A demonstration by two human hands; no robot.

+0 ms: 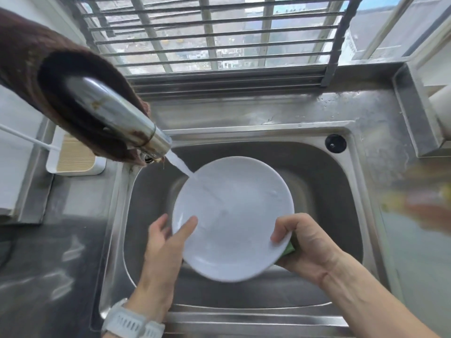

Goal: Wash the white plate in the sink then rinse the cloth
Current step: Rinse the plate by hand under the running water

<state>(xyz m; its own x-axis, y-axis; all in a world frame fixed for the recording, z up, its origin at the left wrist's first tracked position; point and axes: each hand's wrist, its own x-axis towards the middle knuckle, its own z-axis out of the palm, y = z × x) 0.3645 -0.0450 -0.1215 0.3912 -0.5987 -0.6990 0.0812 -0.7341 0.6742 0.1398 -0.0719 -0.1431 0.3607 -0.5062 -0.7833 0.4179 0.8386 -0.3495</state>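
Note:
A round white plate (231,215) is held over the steel sink (324,191), tilted toward me. Water from the chrome tap (117,113) streams onto its upper left rim. My left hand (166,242) grips the plate's left edge, thumb on the face and fingers behind. My right hand (302,242) clasps the right edge, thumb over the rim. A green cloth (289,248) is pinched in that hand against the plate's underside, only a small corner showing.
A brown rag (48,76) drapes over the tap's neck. A white soap tray (75,157) sits on the left counter. A black plug (335,143) caps a hole at the sink's back right corner. A barred window rises behind. Blurred bottles stand at right.

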